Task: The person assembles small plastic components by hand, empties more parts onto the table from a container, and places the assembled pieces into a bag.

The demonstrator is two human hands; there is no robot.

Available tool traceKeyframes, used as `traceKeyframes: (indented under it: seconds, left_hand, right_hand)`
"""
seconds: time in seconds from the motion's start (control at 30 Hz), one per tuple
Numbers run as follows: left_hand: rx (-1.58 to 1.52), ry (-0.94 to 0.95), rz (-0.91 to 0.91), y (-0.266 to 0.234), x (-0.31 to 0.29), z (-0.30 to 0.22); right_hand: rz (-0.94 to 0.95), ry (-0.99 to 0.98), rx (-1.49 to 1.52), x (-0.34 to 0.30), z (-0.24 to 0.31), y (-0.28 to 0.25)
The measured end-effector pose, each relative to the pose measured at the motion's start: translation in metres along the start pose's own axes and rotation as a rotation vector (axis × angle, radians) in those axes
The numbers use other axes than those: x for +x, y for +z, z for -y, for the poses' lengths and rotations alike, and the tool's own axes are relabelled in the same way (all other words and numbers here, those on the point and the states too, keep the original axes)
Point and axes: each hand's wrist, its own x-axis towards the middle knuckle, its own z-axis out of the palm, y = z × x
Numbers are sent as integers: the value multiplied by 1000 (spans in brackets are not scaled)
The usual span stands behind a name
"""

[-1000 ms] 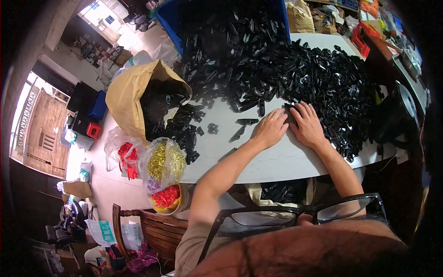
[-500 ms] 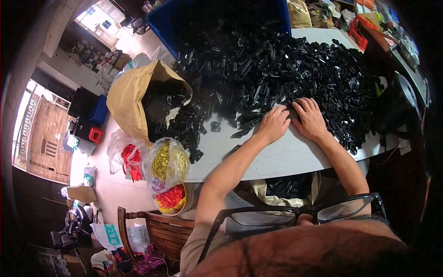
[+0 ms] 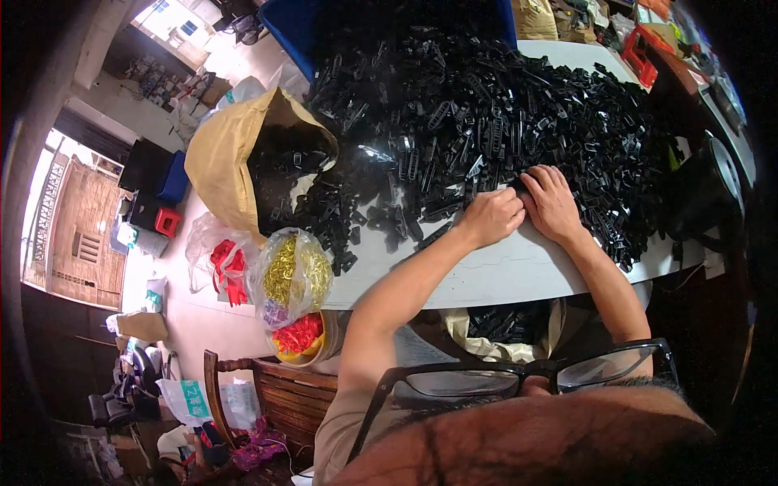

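Note:
A broad heap of small black plastic pieces (image 3: 454,113), many slotted like buckle parts, covers much of the white table (image 3: 389,287). At its near edge my two hands meet. My left hand (image 3: 491,219) has its fingers curled in, with the fingertips against the right hand. The fingers of my right hand (image 3: 553,202) are bent over the pieces, thumb toward the left hand. Between them shows a bit of a black plastic piece (image 3: 517,185), mostly hidden by the fingers.
A blue bin (image 3: 285,36) stands behind the heap, and a tan sack (image 3: 223,158) of black pieces lies open at left. Bags of gold (image 3: 284,271) and red bits (image 3: 231,271) hang by the table's left edge. Below the near edge is an open sack (image 3: 486,348).
My left hand has moved right and its fingers have curled in against my right hand. The right hand has shifted slightly. The view has tilted a little.

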Motion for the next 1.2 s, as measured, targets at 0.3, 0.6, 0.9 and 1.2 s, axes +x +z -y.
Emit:
traceKeyframes:
  seconds: [0.3,0.6,0.9,1.2]
  left_hand:
    - [-71,-40,11,-2,-1,0]
    - [-73,26,0,7,0,-11]
    - [-6,293,-6,24,-4,-14]
    - [-23,376,-18,28,-5,-21]
  right_hand:
    - [-8,-31,5,4,0,-2]
    - [-52,23,76,0,-4,-1]
    - [-115,30,33,6,-6,0]
    - [-27,25,20,7,-7,-1]
